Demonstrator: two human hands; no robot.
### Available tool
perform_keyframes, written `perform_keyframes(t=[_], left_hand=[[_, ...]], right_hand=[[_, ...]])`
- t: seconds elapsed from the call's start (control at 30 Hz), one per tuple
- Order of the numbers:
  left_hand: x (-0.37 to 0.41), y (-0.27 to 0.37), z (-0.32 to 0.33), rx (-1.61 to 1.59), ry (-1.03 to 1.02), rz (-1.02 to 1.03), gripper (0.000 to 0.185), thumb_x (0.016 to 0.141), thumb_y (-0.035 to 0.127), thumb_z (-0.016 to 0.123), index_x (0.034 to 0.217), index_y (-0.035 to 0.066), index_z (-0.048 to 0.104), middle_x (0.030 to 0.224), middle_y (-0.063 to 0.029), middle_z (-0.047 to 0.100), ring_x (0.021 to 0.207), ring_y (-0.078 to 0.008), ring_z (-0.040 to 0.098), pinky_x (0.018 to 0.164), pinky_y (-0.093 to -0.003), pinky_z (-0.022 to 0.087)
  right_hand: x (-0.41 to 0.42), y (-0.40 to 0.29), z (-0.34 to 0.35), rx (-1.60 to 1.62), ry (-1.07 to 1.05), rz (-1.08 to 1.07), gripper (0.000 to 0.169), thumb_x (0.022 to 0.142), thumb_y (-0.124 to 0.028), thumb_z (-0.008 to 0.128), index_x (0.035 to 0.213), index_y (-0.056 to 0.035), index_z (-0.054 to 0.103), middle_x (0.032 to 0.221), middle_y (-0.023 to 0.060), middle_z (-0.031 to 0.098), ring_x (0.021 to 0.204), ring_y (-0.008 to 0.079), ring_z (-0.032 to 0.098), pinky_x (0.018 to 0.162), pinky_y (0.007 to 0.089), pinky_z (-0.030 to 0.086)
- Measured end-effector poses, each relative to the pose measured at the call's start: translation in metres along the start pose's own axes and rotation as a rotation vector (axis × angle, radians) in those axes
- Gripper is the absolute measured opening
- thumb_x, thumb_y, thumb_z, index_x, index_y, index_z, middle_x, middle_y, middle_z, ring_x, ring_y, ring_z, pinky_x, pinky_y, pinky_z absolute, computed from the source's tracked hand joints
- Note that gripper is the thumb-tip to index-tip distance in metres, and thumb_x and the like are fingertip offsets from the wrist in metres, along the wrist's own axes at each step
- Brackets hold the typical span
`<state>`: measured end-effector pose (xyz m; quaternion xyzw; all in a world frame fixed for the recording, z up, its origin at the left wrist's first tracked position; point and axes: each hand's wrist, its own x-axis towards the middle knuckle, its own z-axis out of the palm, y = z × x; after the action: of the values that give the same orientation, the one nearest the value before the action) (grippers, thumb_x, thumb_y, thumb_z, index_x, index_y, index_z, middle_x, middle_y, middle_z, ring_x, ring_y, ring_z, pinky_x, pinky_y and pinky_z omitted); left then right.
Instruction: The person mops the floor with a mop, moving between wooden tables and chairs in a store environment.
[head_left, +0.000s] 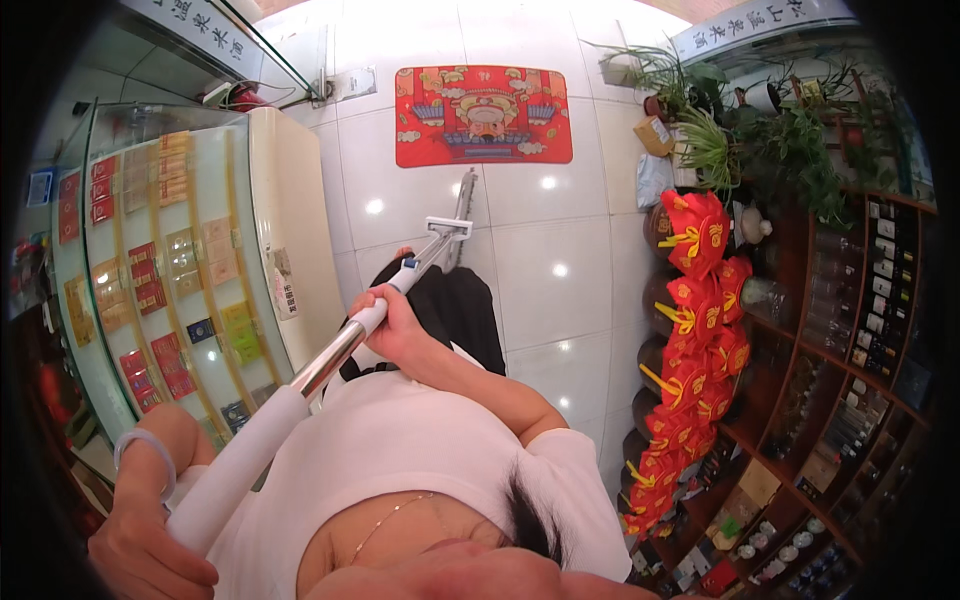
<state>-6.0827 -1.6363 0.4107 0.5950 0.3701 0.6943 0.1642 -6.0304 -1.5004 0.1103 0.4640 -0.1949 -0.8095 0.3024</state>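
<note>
My right hand (386, 322) is wrapped around the white lower grip of a mop's telescopic handle (241, 459). At the lower left, my left hand (154, 544), with a pale bangle at its wrist, grips the handle's top end. The pole slants across my body and away from me. Its far end carries a white bracket and a narrow grey flat mop head (461, 202), seen nearly edge-on over the white floor tiles (559, 277). The mop head's tip is close to the near edge of a red printed doormat (484, 116).
A glass display counter (289, 202) with several rows of small boxes stands at my left. Along the right are dark jars with red cloth covers (686, 315) and yellow ribbons, backed by wooden shelves (806, 337). Potted plants (705, 142) and a cardboard box (654, 136) stand farther ahead on the right.
</note>
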Motion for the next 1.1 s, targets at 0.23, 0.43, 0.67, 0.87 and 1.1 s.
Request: perform_keyframes(t=[0.23, 0.43, 0.67, 0.87, 1.1], left_hand=[[-0.010, -0.046, -0.061, -0.083, -0.103, -0.088, 0.020, 0.072, 0.007, 0.042, 0.052, 0.006, 0.046, 0.053, -0.0062, 0.050, 0.046, -0.0151, 0.051, 0.047, -0.0239, 0.043], [-0.003, -0.052, -0.082, -0.122, -0.105, -0.100, 0.019, 0.073, 0.006, 0.041, 0.055, 0.004, 0.048, 0.054, -0.0076, 0.051, 0.046, -0.0170, 0.052, 0.049, -0.0243, 0.044], [-0.002, -0.064, -0.097, -0.137, -0.058, -0.032, 0.020, 0.074, 0.006, 0.040, 0.055, 0.004, 0.047, 0.055, -0.0086, 0.051, 0.047, -0.0184, 0.052, 0.049, -0.0252, 0.044], [-0.011, -0.078, -0.112, -0.210, -0.048, -0.039, 0.020, 0.074, 0.006, 0.045, 0.054, 0.002, 0.045, 0.052, -0.0087, 0.045, 0.044, -0.0198, 0.047, 0.045, -0.0264, 0.040], [-0.041, -0.125, -0.108, -0.299, 0.000, -0.002, 0.023, 0.077, 0.005, 0.046, 0.055, 0.000, 0.043, 0.050, -0.0080, 0.037, 0.042, -0.0205, 0.041, 0.039, -0.0270, 0.033]], right_hand=[[0.038, -0.046, 0.001, 0.088, -0.037, -0.091, 0.016, 0.069, -0.008, 0.043, 0.056, -0.0086, 0.033, 0.050, 0.0006, 0.039, 0.049, 0.0129, 0.041, 0.050, 0.0249, 0.039], [0.042, -0.050, 0.024, 0.053, -0.021, -0.159, 0.018, 0.072, -0.009, 0.043, 0.058, -0.0080, 0.033, 0.051, 0.0007, 0.038, 0.050, 0.0128, 0.040, 0.051, 0.0248, 0.039], [0.044, -0.066, 0.026, 0.085, -0.060, -0.128, 0.018, 0.073, -0.009, 0.046, 0.059, -0.0072, 0.035, 0.053, 0.0015, 0.040, 0.050, 0.0126, 0.041, 0.053, 0.0249, 0.040], [0.047, -0.077, 0.035, 0.045, -0.055, -0.198, 0.019, 0.074, -0.011, 0.045, 0.059, -0.0076, 0.034, 0.051, 0.0011, 0.039, 0.048, 0.0124, 0.040, 0.052, 0.0246, 0.039], [0.039, -0.140, 0.020, -0.020, -0.056, -0.468, 0.027, 0.076, -0.013, 0.044, 0.053, -0.0109, 0.029, 0.047, -0.0013, 0.032, 0.043, 0.0090, 0.037, 0.042, 0.0198, 0.035]])
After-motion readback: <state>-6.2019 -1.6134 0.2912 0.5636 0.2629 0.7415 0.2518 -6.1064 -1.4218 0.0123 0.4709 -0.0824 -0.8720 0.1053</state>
